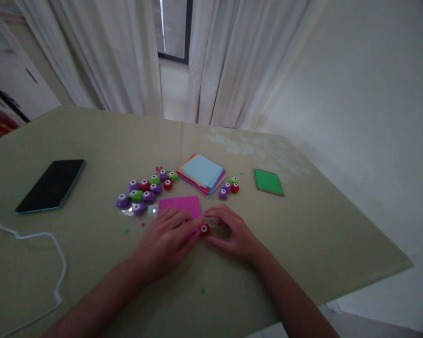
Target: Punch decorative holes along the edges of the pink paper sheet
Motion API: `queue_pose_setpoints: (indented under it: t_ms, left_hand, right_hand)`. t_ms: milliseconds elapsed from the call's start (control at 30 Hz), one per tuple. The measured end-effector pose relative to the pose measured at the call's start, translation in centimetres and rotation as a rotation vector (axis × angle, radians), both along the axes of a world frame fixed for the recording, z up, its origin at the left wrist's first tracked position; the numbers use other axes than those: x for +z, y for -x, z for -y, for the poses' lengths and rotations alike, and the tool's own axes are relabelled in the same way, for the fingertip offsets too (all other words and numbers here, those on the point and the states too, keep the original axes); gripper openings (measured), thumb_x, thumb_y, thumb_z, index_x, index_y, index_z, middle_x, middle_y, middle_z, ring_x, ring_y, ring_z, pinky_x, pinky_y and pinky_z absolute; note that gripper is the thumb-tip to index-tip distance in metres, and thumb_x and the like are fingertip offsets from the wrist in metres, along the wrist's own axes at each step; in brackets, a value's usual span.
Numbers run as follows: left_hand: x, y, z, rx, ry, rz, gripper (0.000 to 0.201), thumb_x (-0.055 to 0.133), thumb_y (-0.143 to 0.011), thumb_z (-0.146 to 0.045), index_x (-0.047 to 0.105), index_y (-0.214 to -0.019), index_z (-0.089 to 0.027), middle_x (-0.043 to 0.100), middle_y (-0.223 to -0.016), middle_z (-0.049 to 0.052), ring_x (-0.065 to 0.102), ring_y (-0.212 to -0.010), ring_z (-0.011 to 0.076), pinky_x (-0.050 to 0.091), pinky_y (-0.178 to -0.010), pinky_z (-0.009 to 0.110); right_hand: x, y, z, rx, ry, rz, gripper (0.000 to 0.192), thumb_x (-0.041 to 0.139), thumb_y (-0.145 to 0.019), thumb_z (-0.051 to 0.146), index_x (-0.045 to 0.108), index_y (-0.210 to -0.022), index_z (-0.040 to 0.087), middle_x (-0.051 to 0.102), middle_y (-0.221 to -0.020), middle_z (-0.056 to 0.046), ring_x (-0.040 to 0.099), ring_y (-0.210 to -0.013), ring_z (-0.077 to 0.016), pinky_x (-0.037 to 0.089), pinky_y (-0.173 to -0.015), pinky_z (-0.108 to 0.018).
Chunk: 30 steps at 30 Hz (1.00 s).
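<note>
Red plastic, with a white button on top: that is the small craft punch (204, 229) sitting between my two hands near the middle of the table (320, 234). My left hand (167, 239) lies flat-ish with the fingers loosely spread and extended toward three o'clock, their tips reaching the punch's left side and resting over the near edge of the pink paper sheet (181, 205). My right hand (234, 234) comes in from four o'clock, fingers curled narrowly, thumb and forefinger closing toward the punch from the right; whether they actually pinch it or only touch it I cannot tell, the light is too dim. The pink sheet's near corner seems to run under my left fingertips toward the punch.

At eleven o'clock from my hands sits a cluster of purple, green and red punches (144, 191), close together. At twelve o'clock lies a stack of coloured paper squares (201, 174), light blue on top, and just beside its right edge three more punches (229, 187). A green sheet (268, 182) lies at two o'clock, well apart. Far out at nine to ten o'clock rests a dark phone (51, 185), with a white cable (38, 263) looping below it.
</note>
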State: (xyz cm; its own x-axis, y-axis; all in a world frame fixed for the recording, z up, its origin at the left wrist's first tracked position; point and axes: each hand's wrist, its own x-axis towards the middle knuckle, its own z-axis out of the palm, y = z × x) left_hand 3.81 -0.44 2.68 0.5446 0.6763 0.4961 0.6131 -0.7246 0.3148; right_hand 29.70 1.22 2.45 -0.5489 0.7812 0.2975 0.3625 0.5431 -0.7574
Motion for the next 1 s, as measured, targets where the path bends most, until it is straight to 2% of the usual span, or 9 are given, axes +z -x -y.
queue_pose_setpoints:
  t_ms: [33, 100, 167, 233, 300, 433, 567, 867, 1000]
  left_hand:
    - [-0.2, 0.4, -0.4, 0.051, 0.017, 0.012, 0.025, 0.054, -0.109, -0.026, 0.074, -0.123, -0.02, 0.075, -0.112, 0.009, 0.068, -0.1, 0.0268, 0.053, -0.091, 0.044]
    - [-0.7, 1.2, -1.2, 0.14, 0.061, -0.034, 0.034, 0.054, -0.108, -0.03, 0.069, -0.137, -0.021, 0.072, -0.135, 0.012, 0.066, -0.12, 0.0305, 0.051, -0.103, 0.05]
    - [-1.4, 1.8, -1.9, 0.17, 0.12, -0.109, 0.049, 0.058, -0.106, -0.037, 0.06, -0.153, -0.022, 0.062, -0.155, 0.012, 0.058, -0.138, 0.0333, 0.047, -0.115, 0.054]
    - [-2.1, 2.2, -2.3, 0.178, 0.178, -0.164, 0.054, 0.058, -0.106, -0.042, 0.058, -0.156, -0.024, 0.057, -0.162, 0.01, 0.054, -0.146, 0.0338, 0.043, -0.121, 0.057]
    - [-2.6, 2.3, -2.3, 0.183, 0.22, -0.188, 0.054, 0.057, -0.106, -0.045, 0.059, -0.156, -0.025, 0.055, -0.164, 0.01, 0.052, -0.148, 0.0331, 0.04, -0.124, 0.058]
    - [-2.7, 2.2, -2.2, 0.188, 0.243, -0.199, 0.055, 0.057, -0.106, -0.047, 0.058, -0.157, -0.025, 0.053, -0.165, 0.01, 0.051, -0.151, 0.0324, 0.038, -0.126, 0.058]
    - [-2.6, 2.2, -2.2, 0.18, 0.245, -0.2, 0.055, 0.056, -0.107, -0.047, 0.057, -0.158, -0.025, 0.052, -0.166, 0.01, 0.051, -0.151, 0.0322, 0.038, -0.126, 0.059]
    - [-2.5, 1.2, -1.7, 0.111, 0.24, -0.228, 0.06, 0.06, -0.105, -0.05, 0.054, -0.16, -0.026, 0.051, -0.167, 0.009, 0.049, -0.153, 0.0319, 0.036, -0.127, 0.056]
    - [-1.9, 0.7, -1.2, 0.071, 0.252, -0.245, 0.062, 0.06, -0.105, -0.049, 0.052, -0.161, -0.025, 0.049, -0.168, 0.01, 0.048, -0.154, 0.032, 0.036, -0.128, 0.056]
  right_hand:
    - [0.0, 0.1, 0.0, 0.015, 0.008, 0.014, 0.052, 0.085, -0.092, 0.032, 0.064, -0.139, 0.026, 0.067, -0.137, -0.011, 0.064, -0.126, -0.0248, 0.056, -0.101, -0.037]
    - [0.1, 0.2, 0.0, 0.033, 0.002, 0.057, 0.042, 0.082, -0.095, 0.032, 0.068, -0.134, 0.025, 0.071, -0.134, -0.01, 0.065, -0.125, -0.0246, 0.053, -0.107, -0.039]
    - [0.1, 0.3, 0.0, 0.036, -0.016, 0.109, 0.028, 0.078, -0.098, 0.029, 0.073, -0.125, 0.024, 0.076, -0.123, -0.008, 0.068, -0.115, -0.0236, 0.053, -0.104, -0.039]
    - [0.2, 0.1, 0.0, 0.008, -0.033, 0.152, 0.018, 0.077, -0.098, 0.026, 0.075, -0.116, 0.023, 0.078, -0.11, -0.007, 0.068, -0.104, -0.0228, 0.054, -0.098, -0.038]
    - [0.4, -0.4, -0.1, -0.055, -0.037, 0.171, 0.017, 0.078, -0.096, 0.025, 0.075, -0.112, 0.022, 0.077, -0.105, -0.006, 0.068, -0.1, -0.023, 0.053, -0.095, -0.038]
    - [0.7, -1.4, -0.6, -0.186, -0.015, 0.159, 0.016, 0.078, -0.095, 0.022, 0.075, -0.111, 0.021, 0.075, -0.109, -0.007, 0.068, -0.103, -0.0231, 0.054, -0.096, -0.037]
    - [0.4, -1.7, -1.1, -0.225, -0.003, 0.135, 0.015, 0.076, -0.098, 0.023, 0.076, -0.113, 0.022, 0.072, -0.111, -0.007, 0.068, -0.104, -0.0219, 0.054, -0.095, -0.035]
    - [-1.1, -1.0, -2.0, -0.366, -0.151, 0.161, 0.022, 0.075, -0.099, 0.025, 0.075, -0.12, 0.02, 0.068, -0.112, -0.009, 0.068, -0.107, -0.0249, 0.055, -0.099, -0.04]
    - [-1.5, -1.0, -2.4, -0.487, -0.187, 0.217, 0.025, 0.074, -0.098, 0.025, 0.073, -0.123, 0.021, 0.068, -0.115, -0.011, 0.067, -0.11, -0.0288, 0.057, -0.099, -0.045]
